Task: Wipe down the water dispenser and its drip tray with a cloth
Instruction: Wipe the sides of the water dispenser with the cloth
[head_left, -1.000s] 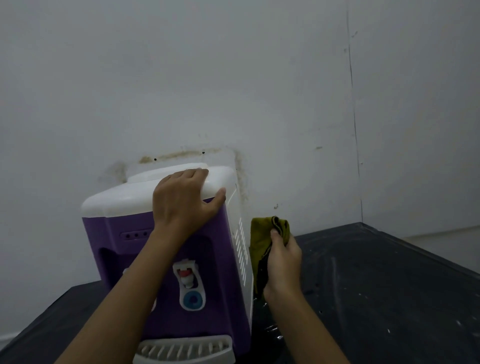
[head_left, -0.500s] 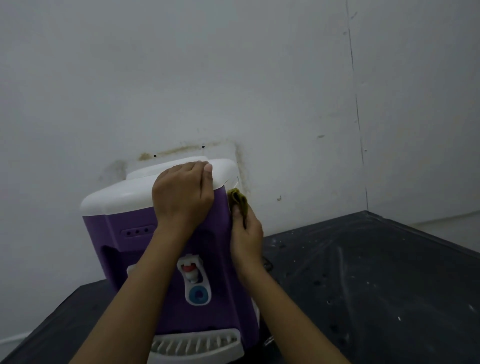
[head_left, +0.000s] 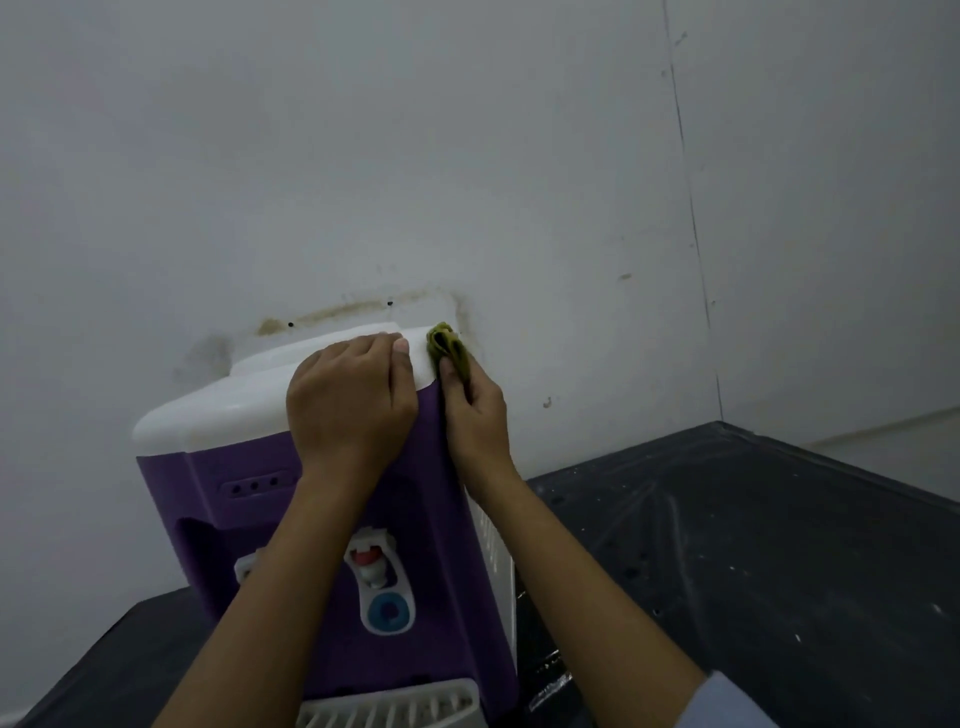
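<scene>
Water dispenser (head_left: 431, 519) stands on the dark bench (head_left: 753, 571) with its back close to the stained wall (head_left: 467, 156). It fills the lower left of the head view, its purple front facing the camera and its long axis running from 12 o'clock down to 6 o'clock. The left hand (head_left: 353, 400) lies on the front right part of the white lid (head_left: 208, 410), fingers curled over the edge, and seems to steady the body. The right hand (head_left: 475, 415) sits just beside it at 3 o'clock and pinches a bunched green cloth (head_left: 447, 348), which pokes out of the fist toward 12 o'clock and touches the lid's rear right corner. From this hand the dispenser lies at 9 o'clock, so the cloth meets the top of the right flank; how much cloth is pressed flat there is hidden by the fingers. The white vented side panel (head_left: 491, 540) drops away from the cloth toward 6 o'clock, between the purple front and the right forearm. Any next stroke probably follows that long axis downward, and the right hand is plainly the nearer one for it. The taps (head_left: 369, 558) sit at 6 o'clock of the left wrist. The drip tray (head_left: 389, 709) is at 6 o'clock, cut by the bottom edge, well apart from the cloth and, by my reading, not yet wiped.
</scene>
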